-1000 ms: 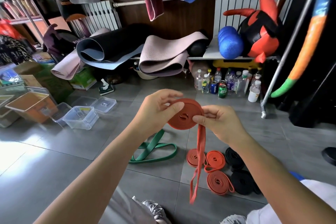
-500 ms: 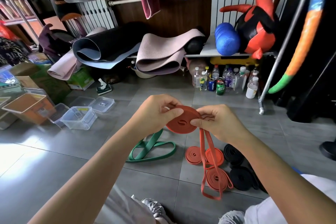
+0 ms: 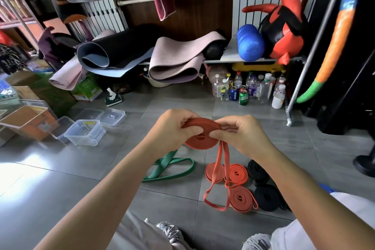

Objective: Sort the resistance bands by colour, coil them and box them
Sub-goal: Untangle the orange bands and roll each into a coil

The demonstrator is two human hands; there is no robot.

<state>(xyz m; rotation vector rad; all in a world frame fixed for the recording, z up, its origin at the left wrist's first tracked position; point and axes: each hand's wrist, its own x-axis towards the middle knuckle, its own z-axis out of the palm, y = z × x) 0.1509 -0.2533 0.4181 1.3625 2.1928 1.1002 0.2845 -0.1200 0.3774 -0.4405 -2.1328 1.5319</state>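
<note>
Winding the red band point(image 3: 199, 137) into a flat disc is the step in hand, and both hands carry it in the air above the floor point(image 3: 60, 178): the left hand point(image 3: 169, 131) pinches the coil by its face and rim, and the right hand point(image 3: 241, 135) clamps the edge where the loose tail point(image 3: 216, 184) leaves it. That tail hangs as a doubled loop down toward three red coils point(image 3: 236, 172) lying on the tiles, with the black coils point(image 3: 264, 198) just beside them and an uncoiled green band point(image 3: 168, 169) to their left. To wind well, I judge the tail should be fed flat and lightly taut (a twist would bulge the disc), the left thumb pressing the centre so the layers cannot telescope. The clear boxes point(image 3: 86, 132) stand well apart, near left.
</note>
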